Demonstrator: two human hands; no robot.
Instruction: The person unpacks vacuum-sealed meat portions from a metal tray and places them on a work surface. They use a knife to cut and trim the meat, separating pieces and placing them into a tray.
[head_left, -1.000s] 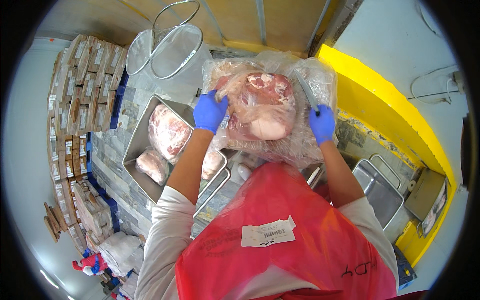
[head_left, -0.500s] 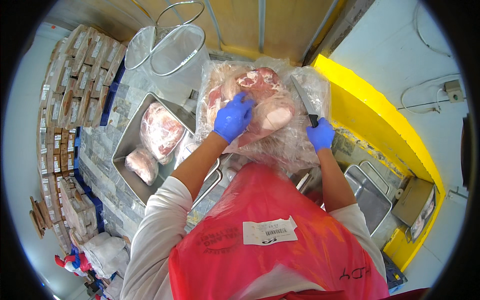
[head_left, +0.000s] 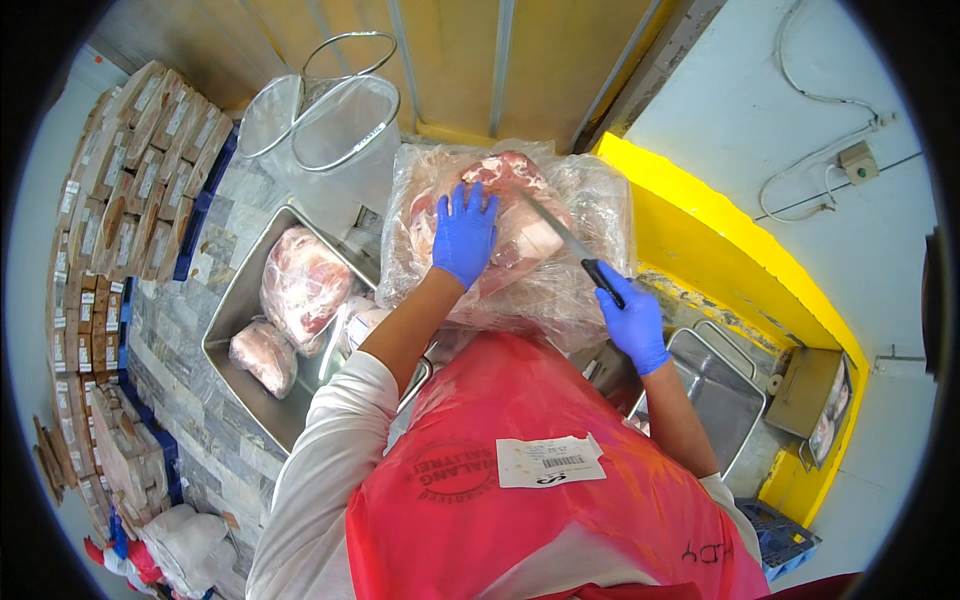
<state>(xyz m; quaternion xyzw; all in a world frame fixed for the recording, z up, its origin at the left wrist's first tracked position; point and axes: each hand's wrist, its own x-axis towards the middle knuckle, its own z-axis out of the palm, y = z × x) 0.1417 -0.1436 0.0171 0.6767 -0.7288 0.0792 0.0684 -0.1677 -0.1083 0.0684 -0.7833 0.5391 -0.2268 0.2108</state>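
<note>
My blue-gloved left hand (head_left: 463, 238) lies open, fingers spread, on the left part of a large piece of raw meat (head_left: 530, 235) with pale fat, resting on crumpled clear plastic (head_left: 590, 220). My blue-gloved right hand (head_left: 632, 322) grips the black handle of a knife (head_left: 553, 223), its blade angled up-left over the meat's right side. At left, a steel bin (head_left: 226, 385) holds bagged meat pieces (head_left: 300, 285).
Two clear bag-lined hoops (head_left: 338, 125) stand behind the bin. Stacked cartons (head_left: 140, 170) on blue pallets line the left. A yellow ledge (head_left: 730, 250) curves along the right, near steel trays (head_left: 705, 390) and another container (head_left: 812, 390). A person in red (head_left: 135, 565) is at lower left.
The knife has swung from upright at the plastic's right side to a diagonal over the meat. My right hand has come down, and my left hand has moved onto the meat, fingers now spread.
</note>
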